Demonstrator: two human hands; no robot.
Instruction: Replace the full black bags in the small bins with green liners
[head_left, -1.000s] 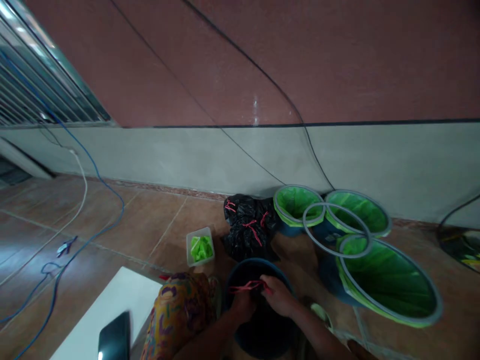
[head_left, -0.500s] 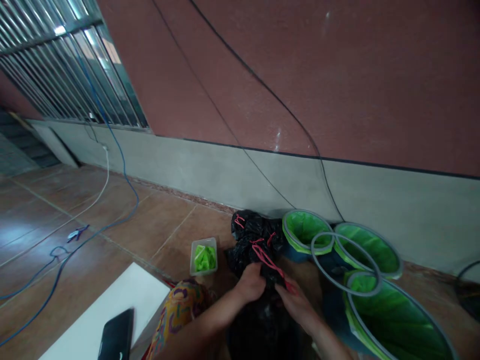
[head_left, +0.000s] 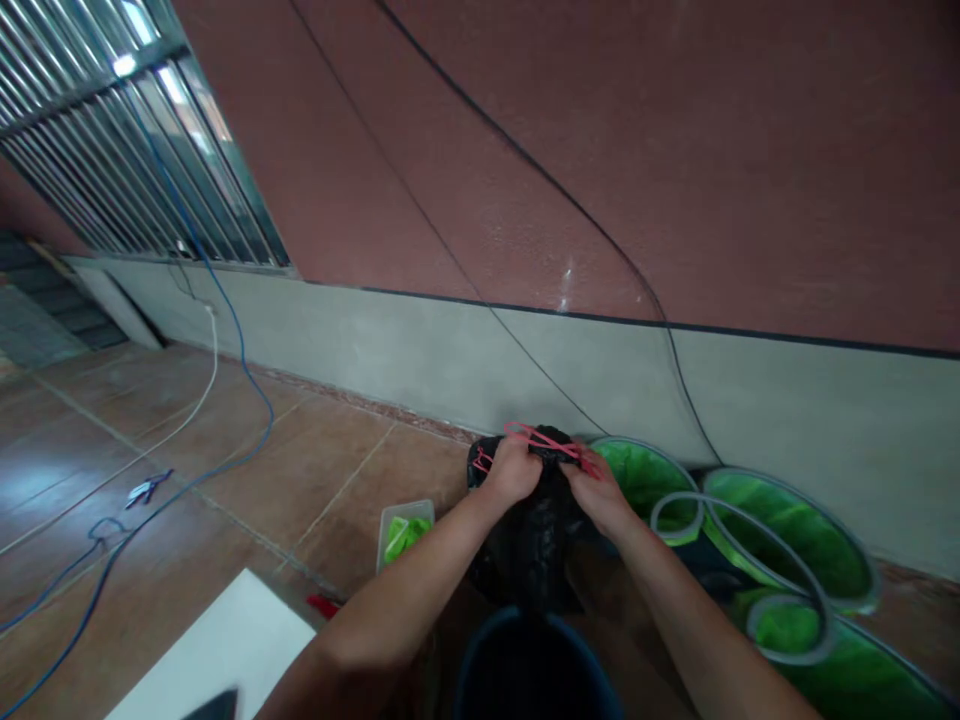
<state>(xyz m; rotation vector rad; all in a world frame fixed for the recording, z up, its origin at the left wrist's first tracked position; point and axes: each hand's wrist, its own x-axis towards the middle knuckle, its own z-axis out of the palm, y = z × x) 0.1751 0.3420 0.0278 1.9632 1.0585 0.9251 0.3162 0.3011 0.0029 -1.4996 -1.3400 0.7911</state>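
Note:
My left hand (head_left: 517, 472) and my right hand (head_left: 598, 490) both grip the gathered top of a black garbage bag (head_left: 541, 545). Its red drawstring (head_left: 544, 440) stretches across between them. The bag hangs stretched above a dark bin with a blue rim (head_left: 480, 635), and its lower end reaches the bin's mouth. Behind my left hand, part of another black bag (head_left: 480, 470) with a red tie shows against the wall. My hands and the raised bag hide most of what lies there.
Several bins with green liners stand at right, such as one by the wall (head_left: 787, 520); a loose grey ring (head_left: 814, 580) lies over them. A clear plastic tub (head_left: 385, 525) with green plastic, a white board (head_left: 225, 640) with a phone (head_left: 214, 706), and a blue cable (head_left: 255, 440) are at left.
Both hands have moved up and away from me, lifting the black bag, and the blue-rimmed bin beneath has come into view. The camera view has shifted slightly.

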